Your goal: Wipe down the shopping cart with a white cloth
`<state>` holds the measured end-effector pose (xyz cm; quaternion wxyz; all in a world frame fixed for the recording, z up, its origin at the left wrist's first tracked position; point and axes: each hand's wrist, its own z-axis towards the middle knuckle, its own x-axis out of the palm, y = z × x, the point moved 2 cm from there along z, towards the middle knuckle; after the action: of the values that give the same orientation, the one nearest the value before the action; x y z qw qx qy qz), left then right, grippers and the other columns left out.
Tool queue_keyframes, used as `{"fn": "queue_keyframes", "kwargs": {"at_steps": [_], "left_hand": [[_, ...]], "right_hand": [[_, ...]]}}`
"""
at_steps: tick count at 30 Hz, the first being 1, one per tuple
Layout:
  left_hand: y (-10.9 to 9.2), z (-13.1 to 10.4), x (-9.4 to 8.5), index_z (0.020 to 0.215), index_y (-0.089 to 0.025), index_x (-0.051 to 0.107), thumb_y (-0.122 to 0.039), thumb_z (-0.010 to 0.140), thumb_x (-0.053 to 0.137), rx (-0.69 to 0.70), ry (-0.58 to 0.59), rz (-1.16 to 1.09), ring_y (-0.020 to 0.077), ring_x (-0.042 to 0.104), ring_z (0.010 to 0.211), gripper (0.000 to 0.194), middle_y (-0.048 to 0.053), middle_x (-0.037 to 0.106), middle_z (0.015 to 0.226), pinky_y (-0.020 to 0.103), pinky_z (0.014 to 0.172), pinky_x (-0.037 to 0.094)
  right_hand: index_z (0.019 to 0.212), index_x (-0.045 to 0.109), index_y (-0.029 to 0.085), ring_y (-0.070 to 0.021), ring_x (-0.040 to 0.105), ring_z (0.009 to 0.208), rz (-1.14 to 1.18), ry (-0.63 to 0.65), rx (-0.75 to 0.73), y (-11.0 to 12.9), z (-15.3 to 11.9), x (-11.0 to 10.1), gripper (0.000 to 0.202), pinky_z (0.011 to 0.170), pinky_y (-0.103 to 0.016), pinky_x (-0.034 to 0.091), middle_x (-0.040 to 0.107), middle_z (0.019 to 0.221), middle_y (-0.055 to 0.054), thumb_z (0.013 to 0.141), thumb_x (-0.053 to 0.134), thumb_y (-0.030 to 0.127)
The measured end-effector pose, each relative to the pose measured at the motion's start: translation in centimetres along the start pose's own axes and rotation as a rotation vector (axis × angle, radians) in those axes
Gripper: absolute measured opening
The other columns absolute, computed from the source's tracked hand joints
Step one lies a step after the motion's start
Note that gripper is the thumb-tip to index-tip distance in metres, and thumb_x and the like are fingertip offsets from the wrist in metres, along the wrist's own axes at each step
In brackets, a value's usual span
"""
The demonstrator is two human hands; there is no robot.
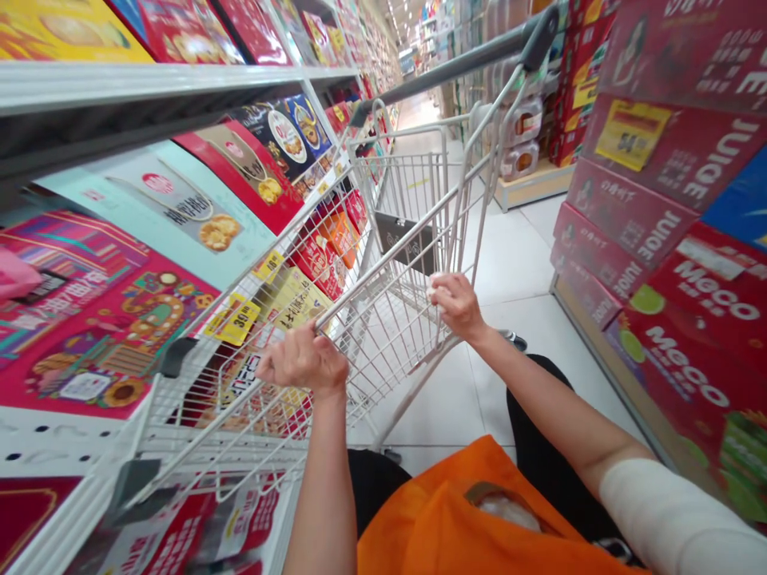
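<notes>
A wire shopping cart [389, 335] stands in front of me, tilted across the view, its grey handle [455, 64] at the far upper end. My left hand [308, 359] is closed round the top rim of the basket's near side. Farther along that side, my right hand [455, 303] is closed on the cart's wire side; its fingertips are partly hidden. A dark sign plate [404, 242] hangs inside the basket. Through the wires I see the shelf goods and the floor; no goods show plainly inside the cart.
Shelves [180, 76] with boxed snacks and yellow price tags [233, 319] run along the left, close to the cart. On the right, stacked red drink cartons [689, 319] stand on a low pallet [599, 351]. White floor tiles [527, 263] lie between. An orange garment [443, 519] covers my lap.
</notes>
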<state>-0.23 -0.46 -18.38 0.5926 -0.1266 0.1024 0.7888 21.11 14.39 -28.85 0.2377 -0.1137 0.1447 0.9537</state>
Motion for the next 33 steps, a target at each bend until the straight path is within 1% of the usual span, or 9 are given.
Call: {"fn": "queue_keyframes", "kwargs": {"at_steps": [3, 5, 8, 12, 14, 21, 23, 29, 33], "left_hand": [[0.0, 0.0, 0.1, 0.086, -0.026, 0.064, -0.058, 0.100, 0.012, -0.007, 0.007, 0.003, 0.0224, 0.047, 0.071, 0.063, 0.005, 0.064, 0.074, 0.043, 0.087, 0.026], [0.0, 0.0, 0.2, 0.087, -0.026, 0.064, -0.057, 0.100, 0.012, 0.001, 0.010, 0.015, 0.0227, 0.047, 0.071, 0.063, 0.005, 0.064, 0.074, 0.043, 0.088, 0.026], [0.0, 0.1, 0.2, 0.087, -0.026, 0.065, -0.058, 0.100, 0.012, -0.011, 0.016, 0.011, 0.0227, 0.047, 0.071, 0.063, 0.005, 0.064, 0.073, 0.043, 0.088, 0.026], [-0.2, 0.3, 0.5, 0.088, -0.026, 0.066, -0.060, 0.099, 0.012, -0.043, 0.043, -0.018, 0.0232, 0.048, 0.072, 0.064, 0.005, 0.066, 0.076, 0.043, 0.088, 0.025], [-0.3, 0.3, 0.6, 0.089, -0.027, 0.067, -0.061, 0.098, 0.013, -0.077, 0.060, -0.037, 0.0237, 0.048, 0.074, 0.064, 0.006, 0.067, 0.078, 0.044, 0.089, 0.025], [-0.1, 0.1, 1.0, 0.096, -0.026, 0.066, -0.058, 0.099, 0.014, -0.059, 0.077, -0.042, 0.0241, 0.047, 0.075, 0.061, 0.007, 0.065, 0.082, 0.046, 0.091, 0.025], [0.1, 0.0, 1.0, 0.097, -0.026, 0.066, -0.058, 0.099, 0.015, -0.053, 0.080, -0.049, 0.0241, 0.047, 0.075, 0.061, 0.007, 0.064, 0.082, 0.046, 0.091, 0.025], [0.1, 0.1, 1.2, 0.095, -0.026, 0.066, -0.059, 0.099, 0.012, -0.048, 0.077, -0.034, 0.0251, 0.047, 0.076, 0.064, 0.008, 0.064, 0.081, 0.049, 0.092, 0.024], [0.0, 0.2, 1.2, 0.093, -0.027, 0.065, -0.060, 0.098, 0.009, -0.049, 0.061, -0.005, 0.0252, 0.048, 0.076, 0.066, 0.008, 0.064, 0.079, 0.047, 0.088, 0.026]], "right_hand": [[0.082, 0.063, 0.024, -0.0212, 0.057, 0.112, -0.065, -0.145, 0.082, -1.8, 3.1, -0.4, 0.028, 0.094, -0.041, 0.052, 0.065, 0.108, -0.005, 0.088, 0.048, 0.002], [0.083, 0.064, 0.024, -0.0222, 0.056, 0.115, -0.091, -0.170, 0.089, -2.8, 4.1, -0.1, 0.027, 0.097, -0.043, 0.052, 0.065, 0.110, -0.005, 0.089, 0.048, 0.004], [0.085, 0.065, 0.025, -0.0217, 0.056, 0.114, -0.088, -0.109, 0.017, -2.8, 2.8, 0.9, 0.027, 0.096, -0.042, 0.052, 0.066, 0.106, -0.004, 0.090, 0.048, 0.005], [0.078, 0.064, 0.025, -0.0193, 0.058, 0.101, -0.060, 0.064, -0.036, -1.8, -0.4, 1.2, 0.029, 0.084, -0.038, 0.054, 0.067, 0.097, -0.003, 0.091, 0.048, 0.004], [0.076, 0.064, 0.025, -0.0192, 0.058, 0.099, -0.032, 0.109, -0.028, -1.7, -0.3, 0.7, 0.030, 0.082, -0.038, 0.054, 0.066, 0.095, -0.002, 0.091, 0.047, 0.004], [0.083, 0.066, 0.025, -0.0241, 0.054, 0.119, -0.073, -0.182, 0.141, -5.2, 5.9, -0.9, 0.032, 0.097, -0.044, 0.050, 0.062, 0.113, -0.006, 0.088, 0.044, 0.002], [0.081, 0.064, 0.023, -0.0233, 0.054, 0.113, -0.090, -0.164, 0.168, -6.0, 5.2, -0.4, 0.031, 0.091, -0.041, 0.051, 0.061, 0.113, -0.007, 0.087, 0.045, 0.000], [0.074, 0.062, 0.021, -0.0203, 0.054, 0.099, -0.092, 0.114, 0.098, -6.1, -1.1, 0.8, 0.032, 0.081, -0.035, 0.050, 0.064, 0.100, -0.007, 0.085, 0.045, -0.004], [0.077, 0.063, 0.022, -0.0205, 0.055, 0.103, -0.052, 0.112, 0.051, -6.3, 0.7, -0.4, 0.032, 0.084, -0.037, 0.050, 0.064, 0.101, -0.006, 0.086, 0.044, -0.002]]}}
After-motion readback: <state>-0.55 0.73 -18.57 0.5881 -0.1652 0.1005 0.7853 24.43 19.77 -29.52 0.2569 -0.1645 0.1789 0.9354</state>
